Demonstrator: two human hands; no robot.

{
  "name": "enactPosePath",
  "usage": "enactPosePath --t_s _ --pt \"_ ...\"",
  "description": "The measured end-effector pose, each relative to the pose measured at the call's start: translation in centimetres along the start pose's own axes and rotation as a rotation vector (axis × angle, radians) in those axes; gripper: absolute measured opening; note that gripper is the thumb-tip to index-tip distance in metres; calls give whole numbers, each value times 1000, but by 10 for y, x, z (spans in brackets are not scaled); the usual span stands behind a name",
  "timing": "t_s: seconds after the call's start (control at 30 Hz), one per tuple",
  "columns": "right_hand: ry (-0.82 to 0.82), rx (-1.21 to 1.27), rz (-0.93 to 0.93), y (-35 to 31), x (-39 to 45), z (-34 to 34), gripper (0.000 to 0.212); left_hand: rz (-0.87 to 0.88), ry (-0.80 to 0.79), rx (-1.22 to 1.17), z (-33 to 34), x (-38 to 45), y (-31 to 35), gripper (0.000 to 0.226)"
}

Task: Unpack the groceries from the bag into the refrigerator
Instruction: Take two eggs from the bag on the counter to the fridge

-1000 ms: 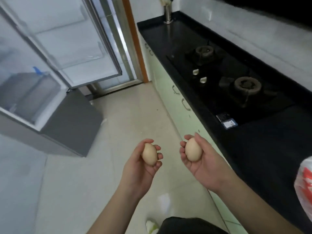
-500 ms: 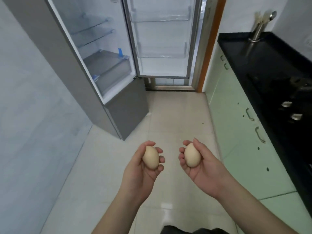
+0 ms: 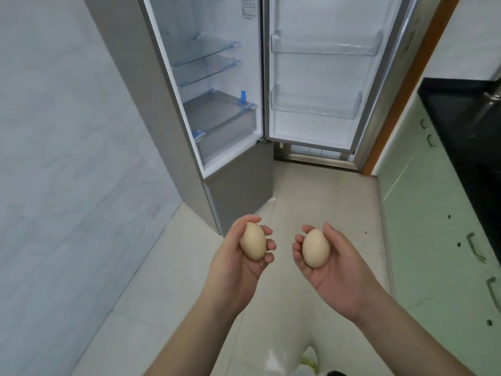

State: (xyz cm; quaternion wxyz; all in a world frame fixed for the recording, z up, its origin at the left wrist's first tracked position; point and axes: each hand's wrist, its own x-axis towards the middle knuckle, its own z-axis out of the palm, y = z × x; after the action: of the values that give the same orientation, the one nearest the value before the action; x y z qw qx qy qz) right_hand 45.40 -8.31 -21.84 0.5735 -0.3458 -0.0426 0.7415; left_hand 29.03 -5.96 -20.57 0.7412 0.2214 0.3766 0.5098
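Your left hand (image 3: 238,260) is held palm-up at waist level, fingers curled around a beige egg (image 3: 253,241). Your right hand (image 3: 332,270) mirrors it, palm-up, cradling a second egg (image 3: 316,248) with the thumb along its right side. Both forearms extend forward, the hands apart over the tiled floor (image 3: 311,196). Ahead, the refrigerator (image 3: 217,104) stands with its door (image 3: 320,77) swung wide, showing glass shelves (image 3: 206,58), a lower drawer (image 3: 225,123) and clear door bins (image 3: 315,104). Green cabinets (image 3: 433,226) run along your right.
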Motion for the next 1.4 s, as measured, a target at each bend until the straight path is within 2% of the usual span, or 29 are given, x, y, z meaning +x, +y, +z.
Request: enactPosePath --t_s 0.4,0.67,0.8,1.13,1.4 --pt "-34 -22 -53 -139 103 1 24 9 13 28 81 139 7 20" --pt "-66 -38 -16 -170 184 36 25 -5 26 -16 88 214 26 21" --pt "-92 -61 -36 -178 235 67 22 16 -31 -12 88 263 51 19" --pt "-21 -88 -140 -201 344 132 22 18 -126 24 83 383 142 20" --pt "37 -18 -214 -242 388 152 24 -25 -244 62 117 463 168 20"
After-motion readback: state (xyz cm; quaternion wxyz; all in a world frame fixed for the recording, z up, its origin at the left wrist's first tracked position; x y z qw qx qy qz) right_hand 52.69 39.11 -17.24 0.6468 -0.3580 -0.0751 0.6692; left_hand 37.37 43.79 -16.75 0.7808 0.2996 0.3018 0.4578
